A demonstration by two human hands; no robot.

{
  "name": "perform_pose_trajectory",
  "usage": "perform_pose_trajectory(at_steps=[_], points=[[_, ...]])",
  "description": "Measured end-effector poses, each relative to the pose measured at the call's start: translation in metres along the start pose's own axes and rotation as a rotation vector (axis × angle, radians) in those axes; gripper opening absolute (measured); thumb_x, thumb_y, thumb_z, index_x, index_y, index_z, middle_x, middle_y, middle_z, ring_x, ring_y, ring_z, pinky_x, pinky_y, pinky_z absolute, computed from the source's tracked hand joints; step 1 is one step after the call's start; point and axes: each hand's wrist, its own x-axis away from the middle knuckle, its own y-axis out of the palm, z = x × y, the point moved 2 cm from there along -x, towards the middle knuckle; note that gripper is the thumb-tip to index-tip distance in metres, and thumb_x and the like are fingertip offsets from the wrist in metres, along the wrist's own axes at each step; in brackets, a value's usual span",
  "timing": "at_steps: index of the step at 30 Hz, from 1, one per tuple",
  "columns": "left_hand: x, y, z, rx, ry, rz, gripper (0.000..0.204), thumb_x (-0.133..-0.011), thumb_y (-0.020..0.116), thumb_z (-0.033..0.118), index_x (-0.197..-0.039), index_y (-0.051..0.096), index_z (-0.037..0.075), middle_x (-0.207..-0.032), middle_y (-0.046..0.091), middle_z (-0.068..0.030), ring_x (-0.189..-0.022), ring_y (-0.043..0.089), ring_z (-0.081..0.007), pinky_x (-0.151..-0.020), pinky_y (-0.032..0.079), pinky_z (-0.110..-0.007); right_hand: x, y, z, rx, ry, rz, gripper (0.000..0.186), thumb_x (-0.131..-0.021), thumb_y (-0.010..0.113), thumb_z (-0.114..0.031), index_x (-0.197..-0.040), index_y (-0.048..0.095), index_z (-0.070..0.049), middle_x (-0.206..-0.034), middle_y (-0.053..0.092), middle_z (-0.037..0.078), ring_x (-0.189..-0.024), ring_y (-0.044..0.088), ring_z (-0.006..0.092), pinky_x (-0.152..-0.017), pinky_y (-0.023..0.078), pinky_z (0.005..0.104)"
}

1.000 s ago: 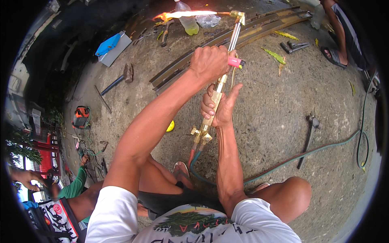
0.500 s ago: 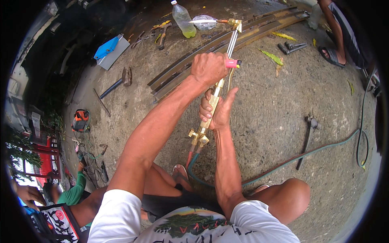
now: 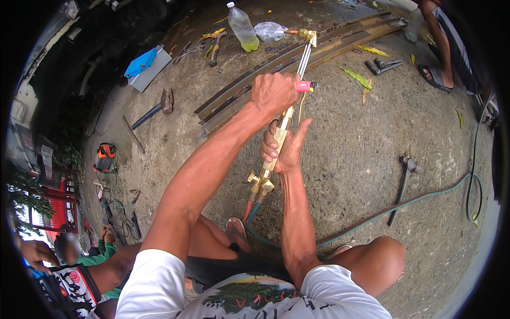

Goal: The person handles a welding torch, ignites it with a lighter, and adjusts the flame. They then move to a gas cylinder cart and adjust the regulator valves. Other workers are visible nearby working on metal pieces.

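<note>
Right hand is gripping my brass torch mid-handle, likely heavy, rigid; left hand is clutching pink lighter, one o'clock.

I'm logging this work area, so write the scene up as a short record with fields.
Left hand: closed around a pink lighter; touch with the tubes behind it unclear
Right hand: gripping the handle of a brass torch
Flame: none visible at the tip
Lines: red hose and teal hose at the torch's lower end
Ground, far side: long metal bars, plastic bottle with yellow-green liquid
Ground, left: blue-handled hammer
Ground, right: another hammer
Others: green sleeve lower left, sandalled foot upper right
</note>
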Motion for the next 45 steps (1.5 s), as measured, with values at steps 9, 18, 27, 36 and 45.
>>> perform_pose_trajectory(at_steps=[9, 18, 27, 36, 45], points=[[0.0, 0.002, -0.003, -0.054, 0.026, -0.014, 0.049, -0.098, 0.053, 0.04, -0.075, 0.073, 0.001, -0.06, 0.066, -0.0207, -0.055, 0.069, -0.036, -0.054, 0.056, -0.045, -0.001, -0.002, 0.001, -0.032, 0.016, -0.015, 0.091, -0.077, 0.023, -0.097, -0.085, 0.052, -0.011, -0.053, 0.04, -0.002, -0.037, 0.038, 0.0099, -0.035, 0.037, 0.0253], [0.022, -0.046, 0.011, 0.105, -0.172, -0.289, 0.064, -0.098, 0.05, 0.053, -0.073, 0.072, -0.003, -0.059, 0.063, -0.025, -0.063, 0.069, -0.0434, -0.062, 0.055, -0.051, -0.003, -0.013, -0.005, 0.005, -0.013, 0.039, 0.09, -0.076, 0.024, -0.097, -0.084, 0.052, -0.012, -0.054, 0.038, -0.003, -0.037, 0.037, 0.0091, -0.034, 0.036, 0.0244], [0.142, -0.019, -0.025, 0.309, -0.203, -1.049, 0.047, -0.102, 0.049, 0.04, -0.101, 0.069, -0.002, -0.084, 0.071, -0.0216, -0.082, 0.071, -0.0339, -0.078, 0.052, -0.045, -0.005, -0.028, -0.017, -0.095, -0.103, 0.062, 0.089, -0.077, 0.025, -0.096, -0.08, 0.051, -0.011, -0.054, 0.038, -0.003, -0.037, 0.035, 0.0079, -0.032, 0.035, 0.0241], [0.171, 0.006, -0.061, 0.618, -0.453, -1.056, 0.037, -0.101, 0.057, 0.031, -0.102, 0.069, -0.003, -0.081, 0.072, -0.0134, -0.078, 0.07, -0.0187, -0.076, 0.053, -0.036, -0.009, -0.038, 0.011, -0.109, -0.076, 0.085, 0.09, -0.076, 0.025, -0.097, -0.08, 0.052, -0.012, -0.053, 0.039, -0.002, -0.038, 0.036, 0.0091, -0.034, 0.036, 0.0264], [0.189, 0.013, -0.076, 0.735, -0.543, -1.058, 0.041, -0.102, 0.057, 0.03, -0.088, 0.07, -0.007, -0.076, 0.071, -0.0146, -0.071, 0.071, -0.0216, -0.069, 0.057, -0.036, -0.015, -0.045, 0.038, -0.169, 0.007, 0.098, 0.09, -0.076, 0.026, -0.097, -0.08, 0.053, -0.011, -0.053, 0.04, -0.002, -0.037, 0.037, 0.0096, -0.034, 0.036, 0.0264]])
